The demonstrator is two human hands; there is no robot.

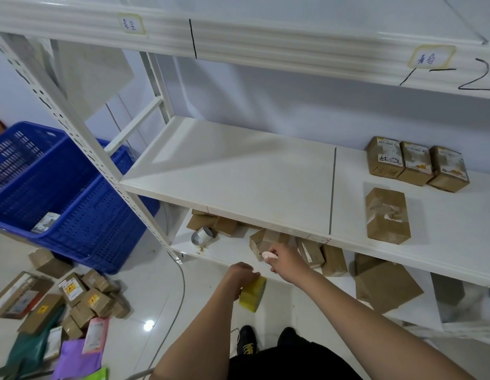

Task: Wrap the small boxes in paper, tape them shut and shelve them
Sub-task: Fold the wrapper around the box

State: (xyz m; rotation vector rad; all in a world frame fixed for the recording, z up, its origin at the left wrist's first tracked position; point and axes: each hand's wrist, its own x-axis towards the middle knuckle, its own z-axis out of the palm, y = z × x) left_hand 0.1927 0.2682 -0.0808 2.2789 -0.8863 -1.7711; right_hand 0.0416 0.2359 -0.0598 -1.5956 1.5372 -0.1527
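While the wrapped box point(261, 242) sits at the lower shelf's point(227, 252) front edge, centre frame, your right hand point(283, 260) pinches a pink cutter point(268, 255) against it; your left hand point(242, 275) grips the yellow tape roll point(253, 296) just below. The middle shelf point(238, 171) above lies bare leftward.

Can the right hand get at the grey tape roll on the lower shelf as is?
Probably yes. The right hand, holding a pink tool, is at that shelf's front edge; the grey tape roll sits near the front, nothing between.
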